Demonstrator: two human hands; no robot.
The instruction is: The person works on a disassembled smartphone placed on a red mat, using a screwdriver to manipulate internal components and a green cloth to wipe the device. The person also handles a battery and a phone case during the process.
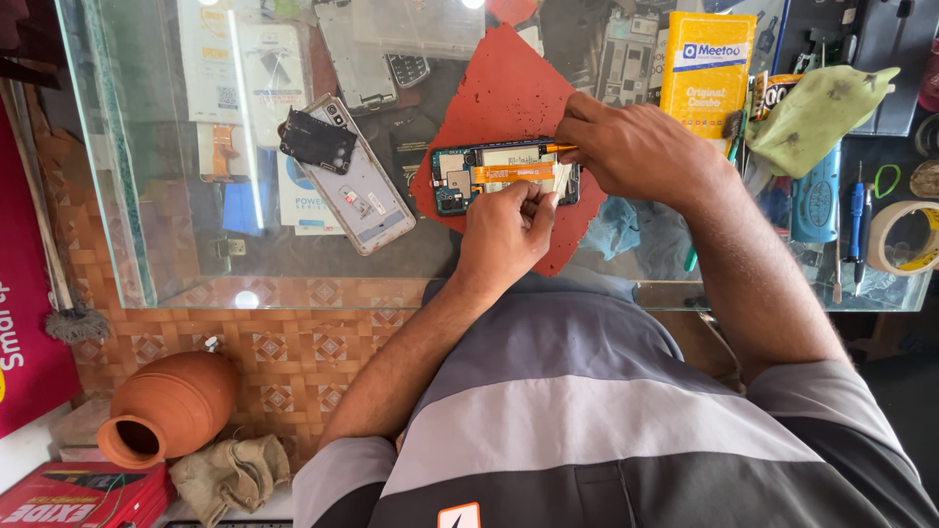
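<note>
Your left hand (506, 231) pinches the near edge of the opened phone (504, 176), which lies on a red mat (499, 98) on the glass table (196, 264). Your right hand (636, 147) holds a thin orange tool (560, 149) at the phone's top edge. A silver back cover (364, 191) lies just left; a green cloth (817, 112) sits to the right.

Yellow rectangular package (706, 70) with a blue-and-white label band at its top is lying on the glass desk (293, 264), upper right, just beyond the right hand (636, 147). White printed cards and packets (235, 68) are sitting under the glass, upper left; a blue-and-white one (298, 200) is lying below them. Red sign (24, 293) with pale lettering is hanging at the left edge. Red flat box (78, 497) is resting at lower left, beside a clay pot (171, 406).
</note>
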